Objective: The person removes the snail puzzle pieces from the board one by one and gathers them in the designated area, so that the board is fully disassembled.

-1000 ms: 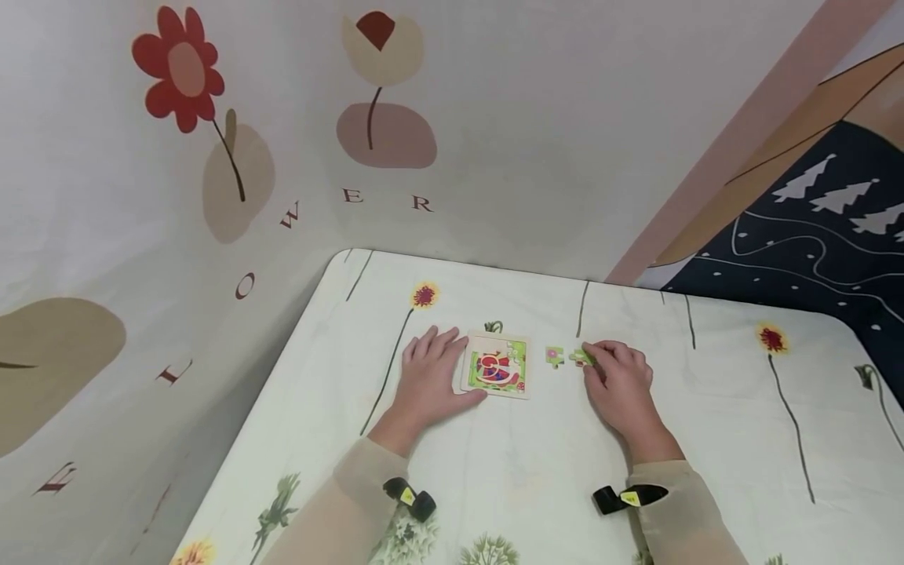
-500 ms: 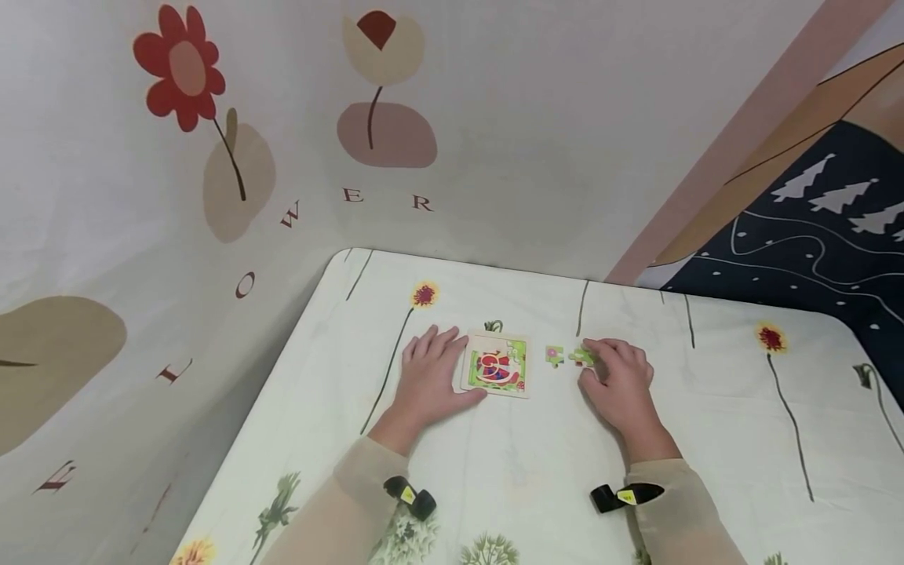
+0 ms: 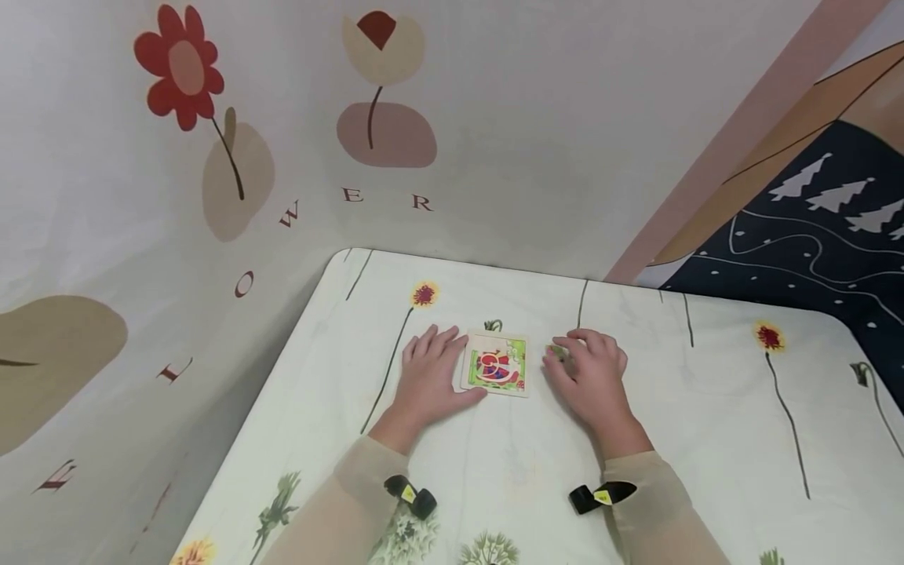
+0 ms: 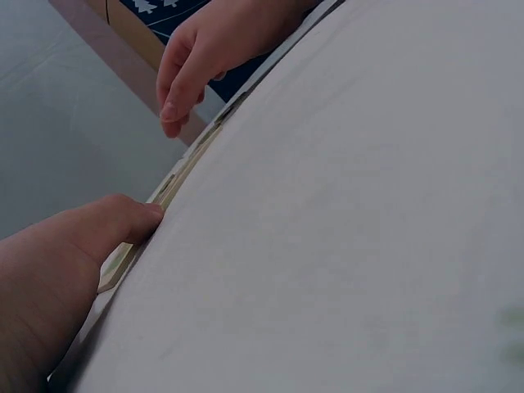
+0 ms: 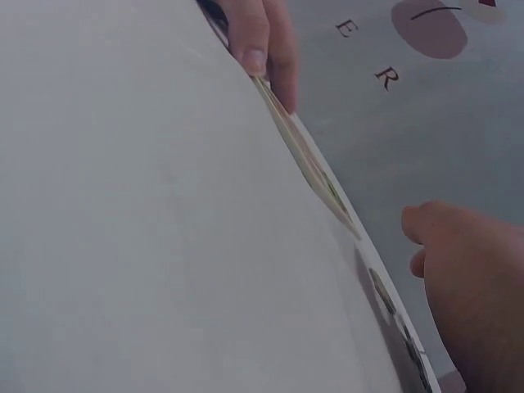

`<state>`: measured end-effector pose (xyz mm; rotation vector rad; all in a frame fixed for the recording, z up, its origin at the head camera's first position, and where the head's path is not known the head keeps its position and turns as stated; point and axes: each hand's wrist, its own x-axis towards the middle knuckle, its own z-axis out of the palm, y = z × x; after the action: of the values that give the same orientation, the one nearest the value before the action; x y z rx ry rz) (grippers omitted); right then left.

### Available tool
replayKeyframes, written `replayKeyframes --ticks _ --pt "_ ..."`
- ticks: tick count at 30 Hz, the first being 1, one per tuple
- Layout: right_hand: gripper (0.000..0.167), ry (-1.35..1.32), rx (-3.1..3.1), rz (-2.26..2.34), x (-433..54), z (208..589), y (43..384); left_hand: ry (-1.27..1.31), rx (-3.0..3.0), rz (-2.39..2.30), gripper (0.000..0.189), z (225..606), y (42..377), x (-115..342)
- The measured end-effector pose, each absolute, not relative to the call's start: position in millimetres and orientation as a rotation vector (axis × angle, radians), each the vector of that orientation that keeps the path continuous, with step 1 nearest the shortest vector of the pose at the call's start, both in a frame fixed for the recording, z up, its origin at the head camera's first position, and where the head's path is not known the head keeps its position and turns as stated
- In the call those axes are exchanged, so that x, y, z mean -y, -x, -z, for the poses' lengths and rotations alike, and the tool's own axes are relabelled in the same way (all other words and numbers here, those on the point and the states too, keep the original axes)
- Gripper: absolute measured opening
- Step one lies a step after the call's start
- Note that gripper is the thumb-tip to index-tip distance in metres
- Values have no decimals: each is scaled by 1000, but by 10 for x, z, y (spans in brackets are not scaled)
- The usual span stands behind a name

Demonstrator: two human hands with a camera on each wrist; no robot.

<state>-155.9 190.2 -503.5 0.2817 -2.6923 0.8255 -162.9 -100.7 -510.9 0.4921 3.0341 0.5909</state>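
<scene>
A small square puzzle board (image 3: 497,363), with a bright red, blue and green picture, lies flat on the table. My left hand (image 3: 432,377) rests at its left side, fingers spread; the index finger is by the upper left and the thumb touches the lower edge. To the right of the board, a green puzzle piece (image 3: 554,350) is partly covered by my right hand (image 3: 589,377). That hand is raised a little above the pieces, thumb and index finger apart, seemingly holding nothing. In the right wrist view, loose puzzle pieces (image 5: 382,291) lie on the tabletop below it.
A pale flower-print cloth (image 3: 523,486) covers the table, whose far edge meets a printed wall hanging (image 3: 508,157). At the right hangs a dark blue cloth (image 3: 812,235) with white trees. Each wrist wears a black camera.
My right hand has moved left, off the farther puzzle piece and over the one nearer the board. My left hand and the board have stayed put.
</scene>
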Motion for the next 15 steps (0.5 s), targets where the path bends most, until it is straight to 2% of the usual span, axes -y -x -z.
replayKeyframes --ticks 7,15 --pt "37 -357 2725 -794 -1617 5006 1599 -492 -3043 -572 98 5109 1631 1021" --pt "41 -320 2797 -760 -1371 5023 1638 -500 -3047 -560 98 5115 1638 1019"
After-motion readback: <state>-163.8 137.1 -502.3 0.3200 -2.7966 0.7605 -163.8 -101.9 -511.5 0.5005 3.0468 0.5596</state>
